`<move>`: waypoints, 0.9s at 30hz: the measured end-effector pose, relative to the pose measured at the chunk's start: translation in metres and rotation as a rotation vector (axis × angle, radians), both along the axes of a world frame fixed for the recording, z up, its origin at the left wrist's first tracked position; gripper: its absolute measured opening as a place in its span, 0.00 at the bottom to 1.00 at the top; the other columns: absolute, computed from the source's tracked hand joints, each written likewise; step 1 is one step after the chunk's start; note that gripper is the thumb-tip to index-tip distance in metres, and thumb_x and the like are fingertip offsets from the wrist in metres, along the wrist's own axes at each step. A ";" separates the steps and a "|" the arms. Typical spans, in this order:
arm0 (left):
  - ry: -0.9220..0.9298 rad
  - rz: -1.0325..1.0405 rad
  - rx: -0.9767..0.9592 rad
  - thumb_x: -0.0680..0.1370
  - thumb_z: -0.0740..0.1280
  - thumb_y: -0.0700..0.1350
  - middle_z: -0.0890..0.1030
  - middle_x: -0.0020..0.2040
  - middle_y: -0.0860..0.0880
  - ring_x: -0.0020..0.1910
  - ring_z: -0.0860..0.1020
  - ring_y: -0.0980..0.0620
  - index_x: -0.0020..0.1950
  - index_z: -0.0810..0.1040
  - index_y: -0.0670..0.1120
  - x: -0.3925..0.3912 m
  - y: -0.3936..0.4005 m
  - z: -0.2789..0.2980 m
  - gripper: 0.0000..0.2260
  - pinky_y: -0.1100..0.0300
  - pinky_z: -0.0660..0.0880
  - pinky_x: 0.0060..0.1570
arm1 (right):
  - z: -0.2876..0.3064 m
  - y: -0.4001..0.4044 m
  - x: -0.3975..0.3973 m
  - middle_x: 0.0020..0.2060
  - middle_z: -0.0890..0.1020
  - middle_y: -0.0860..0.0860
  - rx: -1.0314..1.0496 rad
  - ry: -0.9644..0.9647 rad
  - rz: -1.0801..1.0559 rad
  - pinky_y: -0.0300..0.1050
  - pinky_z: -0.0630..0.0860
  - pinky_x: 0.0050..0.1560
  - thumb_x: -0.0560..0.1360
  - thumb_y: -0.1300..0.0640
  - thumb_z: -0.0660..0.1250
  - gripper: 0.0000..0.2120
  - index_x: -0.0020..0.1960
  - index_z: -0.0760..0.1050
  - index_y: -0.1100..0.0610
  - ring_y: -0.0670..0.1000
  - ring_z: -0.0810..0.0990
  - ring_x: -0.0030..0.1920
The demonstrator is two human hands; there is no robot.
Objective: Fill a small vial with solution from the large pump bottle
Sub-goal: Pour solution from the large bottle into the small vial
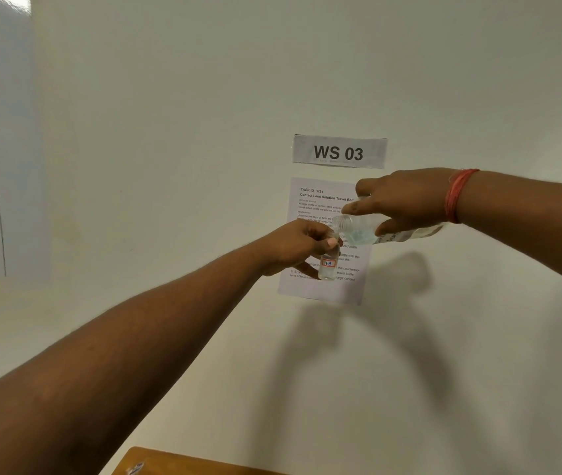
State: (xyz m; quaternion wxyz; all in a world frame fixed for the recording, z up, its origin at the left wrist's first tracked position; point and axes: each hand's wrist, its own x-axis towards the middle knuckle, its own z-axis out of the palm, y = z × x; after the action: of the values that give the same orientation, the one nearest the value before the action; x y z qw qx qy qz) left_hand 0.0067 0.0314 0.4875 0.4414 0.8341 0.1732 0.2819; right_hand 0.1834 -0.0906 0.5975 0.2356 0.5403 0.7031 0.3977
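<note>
Your right hand (406,200) grips the large bottle (368,229) tipped sideways, its open neck apparently touching the small vial (328,267) pinched upright in your left hand (298,246).

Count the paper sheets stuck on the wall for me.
2: the WS 03 sign above, and the task sheet just below it, partly hidden behind the hands and bottles. None other shows.

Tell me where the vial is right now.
Head view, right of centre: the vial is upright in the left hand, just under the tilted bottle's mouth.
</note>
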 end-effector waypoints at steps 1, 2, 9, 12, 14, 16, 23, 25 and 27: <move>0.000 0.002 0.001 0.84 0.64 0.43 0.84 0.57 0.43 0.53 0.83 0.49 0.60 0.81 0.39 0.000 0.000 0.000 0.10 0.50 0.85 0.46 | 0.000 0.000 0.000 0.62 0.70 0.50 -0.001 -0.003 0.000 0.41 0.70 0.46 0.77 0.45 0.66 0.32 0.77 0.56 0.45 0.48 0.68 0.43; 0.001 0.004 0.001 0.84 0.64 0.43 0.83 0.58 0.42 0.54 0.83 0.49 0.60 0.81 0.39 0.000 0.001 0.000 0.10 0.50 0.85 0.46 | 0.000 0.001 0.000 0.62 0.70 0.50 -0.003 -0.005 -0.002 0.42 0.71 0.46 0.77 0.45 0.65 0.32 0.77 0.56 0.45 0.49 0.70 0.44; 0.001 0.007 0.000 0.84 0.64 0.43 0.84 0.55 0.44 0.54 0.82 0.48 0.60 0.81 0.39 -0.001 0.001 0.000 0.10 0.49 0.85 0.48 | 0.000 0.002 0.000 0.62 0.70 0.51 0.000 -0.009 0.004 0.41 0.70 0.45 0.77 0.45 0.66 0.33 0.77 0.56 0.45 0.50 0.71 0.44; 0.001 0.009 0.002 0.84 0.64 0.43 0.83 0.57 0.44 0.57 0.82 0.44 0.61 0.81 0.38 -0.001 -0.001 0.000 0.11 0.46 0.84 0.51 | 0.000 0.004 0.001 0.62 0.70 0.50 0.003 -0.002 0.008 0.41 0.67 0.44 0.77 0.45 0.66 0.32 0.77 0.57 0.45 0.48 0.67 0.43; 0.002 0.012 0.006 0.84 0.64 0.43 0.83 0.57 0.44 0.57 0.82 0.44 0.61 0.81 0.38 -0.001 -0.001 0.000 0.11 0.44 0.83 0.53 | 0.000 0.005 0.002 0.62 0.69 0.50 0.001 -0.003 0.005 0.41 0.67 0.44 0.77 0.44 0.66 0.33 0.77 0.56 0.45 0.48 0.67 0.43; 0.005 0.014 0.011 0.84 0.64 0.43 0.83 0.58 0.43 0.58 0.82 0.43 0.61 0.81 0.38 -0.002 -0.001 0.000 0.11 0.41 0.83 0.54 | 0.000 0.006 0.003 0.62 0.69 0.50 -0.001 -0.008 0.005 0.41 0.67 0.44 0.77 0.44 0.66 0.33 0.77 0.56 0.45 0.48 0.68 0.43; 0.005 0.004 -0.003 0.84 0.64 0.43 0.83 0.57 0.44 0.59 0.82 0.43 0.62 0.80 0.38 -0.002 -0.001 0.000 0.12 0.40 0.82 0.54 | -0.001 0.007 0.004 0.62 0.70 0.50 0.003 -0.001 0.013 0.41 0.68 0.44 0.77 0.44 0.66 0.33 0.77 0.56 0.44 0.48 0.68 0.43; 0.005 0.006 -0.002 0.84 0.64 0.43 0.83 0.58 0.43 0.59 0.82 0.44 0.62 0.80 0.38 -0.002 -0.001 -0.001 0.11 0.41 0.82 0.54 | -0.001 0.007 0.003 0.62 0.69 0.50 0.000 -0.008 0.008 0.41 0.69 0.44 0.77 0.44 0.66 0.33 0.77 0.56 0.44 0.49 0.70 0.43; 0.002 0.006 -0.006 0.84 0.64 0.43 0.83 0.58 0.42 0.59 0.82 0.44 0.62 0.80 0.38 -0.002 -0.001 -0.001 0.11 0.41 0.83 0.54 | -0.001 0.007 0.003 0.62 0.69 0.51 -0.003 -0.011 0.006 0.41 0.69 0.45 0.77 0.44 0.66 0.33 0.77 0.55 0.44 0.50 0.71 0.44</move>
State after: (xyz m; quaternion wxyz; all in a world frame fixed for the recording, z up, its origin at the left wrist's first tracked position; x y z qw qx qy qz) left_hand 0.0051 0.0307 0.4864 0.4430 0.8324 0.1769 0.2820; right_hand 0.1860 -0.0837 0.5967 0.2392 0.5355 0.7042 0.4003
